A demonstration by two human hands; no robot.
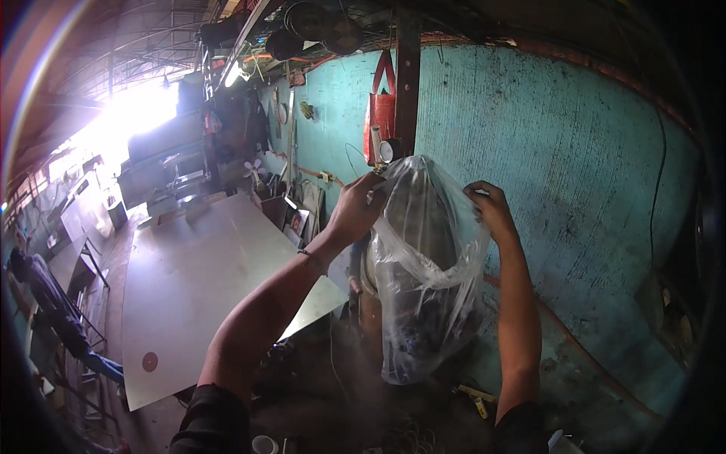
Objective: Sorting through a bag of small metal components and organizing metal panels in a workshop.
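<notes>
Both arms are raised around a large clear plastic bag [435, 268], which hangs draped in front of and partly over a rounded upright object that shows dimly through the film. My left hand [358, 207] is closed on the bag's upper left edge, close under a round dial gauge [389, 150] and its pipe fittings. At the upper right edge, my right hand [492, 211] pinches the film between thumb and fingers. The bag's lower part sags with folds and reaches well below both hands. What the rounded object is, I cannot tell.
A wide metal sheet [212, 272] lies to the left, with a reddish disc [150, 362] on it. Behind the bag stand a dark post [407, 83], a red bag [380, 121] and a turquoise wall [552, 151]. Another person [53, 303] is at the far left. Clutter covers the dark floor.
</notes>
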